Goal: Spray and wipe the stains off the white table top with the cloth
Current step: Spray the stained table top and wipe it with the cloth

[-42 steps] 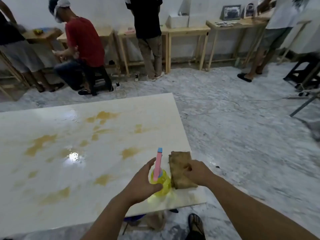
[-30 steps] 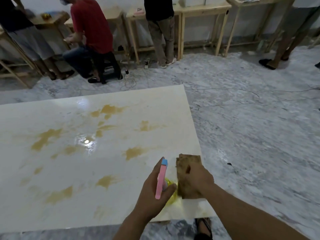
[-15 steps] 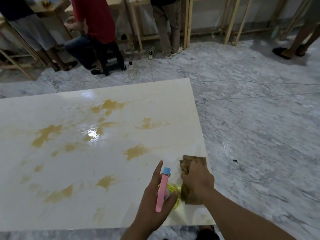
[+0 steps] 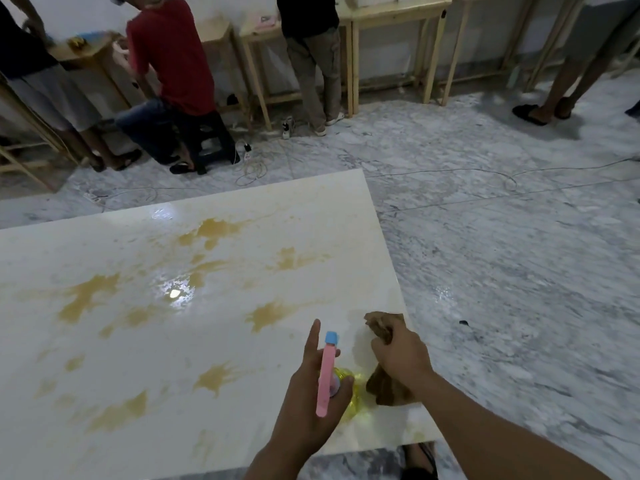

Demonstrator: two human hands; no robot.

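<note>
A large white glossy counter [image 4: 145, 358] fills the lower left of the view, slanting away toward its far right corner. Yellow-brown stains [image 4: 88, 299] are smeared across it in splashes: a big patch left of centre, others toward the far edge, and several near the front. A bright ceiling-light reflection sits in the middle of the wet-looking surface.

At the counter's near right corner, the left hand [image 4: 311, 407] grips a spray bottle [image 4: 341, 389] with a yellow translucent body, a long pink trigger head and a blue nozzle tip pointing away over the counter; the index finger is stretched straight alongside the nozzle. Just right of it, the right hand [image 4: 401, 355] is curled around a bunched brown cloth [image 4: 384, 386], which rests on the counter by its right edge, nearly touching the bottle.

Around the counter lies a grey-and-white marbled floor [image 4: 502, 271] with thin cables trailing across it. Along the far white wall stand light wooden tables [image 4: 391, 15]. Several people are there: one crouching in a red shirt [image 4: 173, 57], others standing, seen from the shoulders down.
</note>
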